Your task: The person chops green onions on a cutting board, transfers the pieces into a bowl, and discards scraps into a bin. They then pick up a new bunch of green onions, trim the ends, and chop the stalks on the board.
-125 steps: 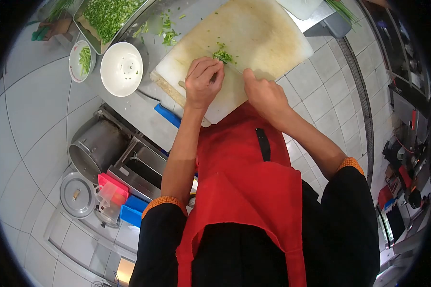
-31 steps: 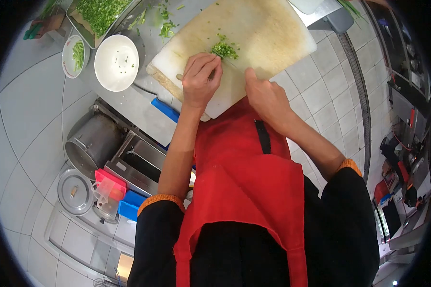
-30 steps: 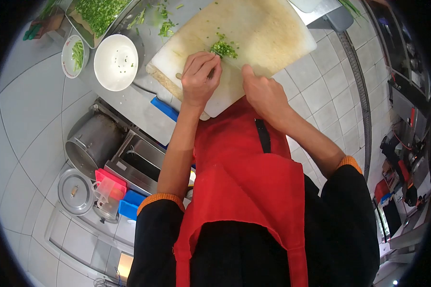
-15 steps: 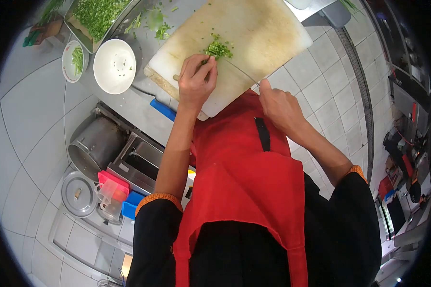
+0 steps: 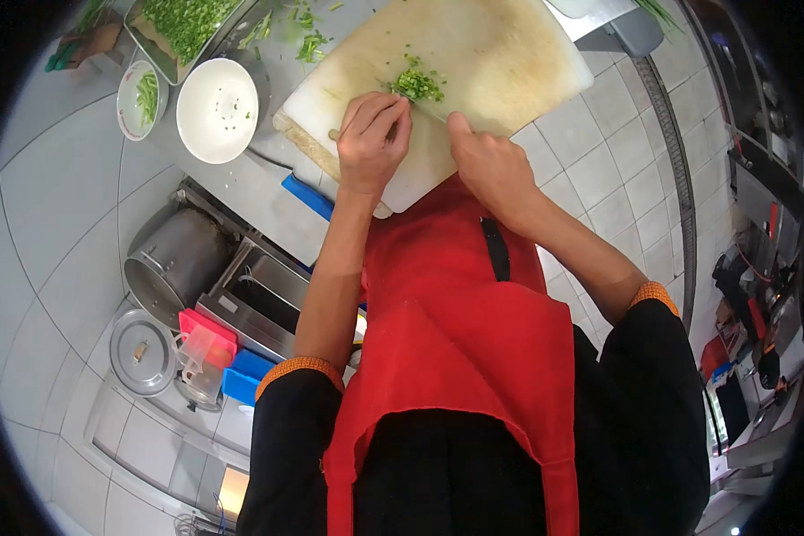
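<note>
My left hand (image 5: 373,143) is closed over green stalks on the white cutting board (image 5: 500,54), its fingertips beside a small heap of chopped greens (image 5: 418,84). The stalks are mostly hidden under the fingers. My right hand (image 5: 491,165) is wrapped round a knife at the board's near edge. Only part of the thin knife blade (image 5: 433,113) shows, pointing toward the left fingertips and the heap; the handle is covered by the hand.
Left of the board are a white bowl (image 5: 217,112) with green bits, a smaller bowl (image 5: 139,100) of cut greens and a tray (image 5: 177,76) of chopped greens. A blue-handled knife (image 5: 308,196) lies near the board. A large pot (image 5: 177,268) stands below the counter.
The heap of chopped greens has grown since the earliest frame. Since half a second ago my right hand and the knife have moved up and left, closer to my left hand.
</note>
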The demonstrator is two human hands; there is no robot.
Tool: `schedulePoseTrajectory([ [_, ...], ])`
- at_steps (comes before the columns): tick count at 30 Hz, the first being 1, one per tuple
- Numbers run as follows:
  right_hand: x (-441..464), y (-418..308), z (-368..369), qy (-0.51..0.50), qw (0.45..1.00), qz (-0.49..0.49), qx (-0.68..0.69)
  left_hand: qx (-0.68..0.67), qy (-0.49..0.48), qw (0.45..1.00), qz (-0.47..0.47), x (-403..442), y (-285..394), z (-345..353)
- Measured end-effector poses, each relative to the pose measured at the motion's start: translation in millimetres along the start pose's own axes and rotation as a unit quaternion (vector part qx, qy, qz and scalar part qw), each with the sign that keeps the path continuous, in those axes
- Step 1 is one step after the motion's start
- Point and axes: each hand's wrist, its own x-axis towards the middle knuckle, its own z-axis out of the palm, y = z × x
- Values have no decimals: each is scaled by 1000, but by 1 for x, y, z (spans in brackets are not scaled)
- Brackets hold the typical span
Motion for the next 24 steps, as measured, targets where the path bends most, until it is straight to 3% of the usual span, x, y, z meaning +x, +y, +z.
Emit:
schedulePoseTrajectory([
  [11, -58, 32, -17, -119, 990, 72, 10, -8, 13, 1000, 8, -3, -3, 0],
  [17, -36, 16, -21, -42, 998, 21, 29, -13, 18, 1000, 3, -3, 0, -1],
  [24, -21, 13, -17, -31, 999, -20, 34, -13, 21, 1000, -17, -3, 0, -1],
])
